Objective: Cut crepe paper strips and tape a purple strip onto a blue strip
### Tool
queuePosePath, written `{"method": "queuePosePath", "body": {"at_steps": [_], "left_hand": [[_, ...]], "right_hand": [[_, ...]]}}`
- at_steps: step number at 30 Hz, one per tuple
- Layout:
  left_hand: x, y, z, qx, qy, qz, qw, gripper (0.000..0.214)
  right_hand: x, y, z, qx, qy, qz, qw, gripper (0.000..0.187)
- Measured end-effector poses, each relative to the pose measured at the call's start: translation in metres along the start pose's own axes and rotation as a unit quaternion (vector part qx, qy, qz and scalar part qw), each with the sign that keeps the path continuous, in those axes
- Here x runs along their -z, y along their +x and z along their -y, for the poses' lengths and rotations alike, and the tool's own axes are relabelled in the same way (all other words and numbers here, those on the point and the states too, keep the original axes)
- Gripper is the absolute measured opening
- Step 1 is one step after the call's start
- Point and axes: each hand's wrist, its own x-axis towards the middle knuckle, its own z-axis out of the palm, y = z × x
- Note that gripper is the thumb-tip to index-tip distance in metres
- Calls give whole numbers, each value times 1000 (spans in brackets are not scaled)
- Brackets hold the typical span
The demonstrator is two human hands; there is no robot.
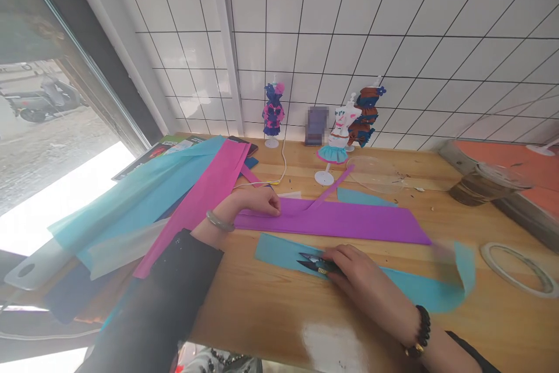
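The purple paper is lying flat on the wooden table, with a narrow purple strip running from it toward 1 o'clock. The left hand is resting at its 9 o'clock end, fingers curled; whether they are pinching an edge, one cannot tell. Toward 6 o'clock, the right hand is gripping the snips, whose blades are gaping toward 9 o'clock over the turquoise strip. The step in hand seems to be steadying the paper with the snips at the ready; the next move probably calls for keeping the open points off the turquoise strip, which is curling up around 4 o'clock. Farther out, the pink sheet is crowding the 9 o'clock side, the tape roll is lying between 3 and 4 o'clock, and 3 dress forms are standing toward 12 o'clock.
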Motion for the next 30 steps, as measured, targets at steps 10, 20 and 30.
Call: {"method": "queuePosePath", "body": {"at_steps": [10, 20, 30], "left_hand": [[1, -1, 4, 14, -20, 15, 1000, 26], [2, -1, 3, -11, -1, -10, 1000, 22], [7, -7, -1, -27, -2, -7, 1000, 20]], "right_hand": [[16, 17, 1, -75, 162, 30, 983, 16], [9, 63, 4, -31, 45, 38, 998, 32], [1, 89, 2, -28, -83, 55, 995, 33]]}}
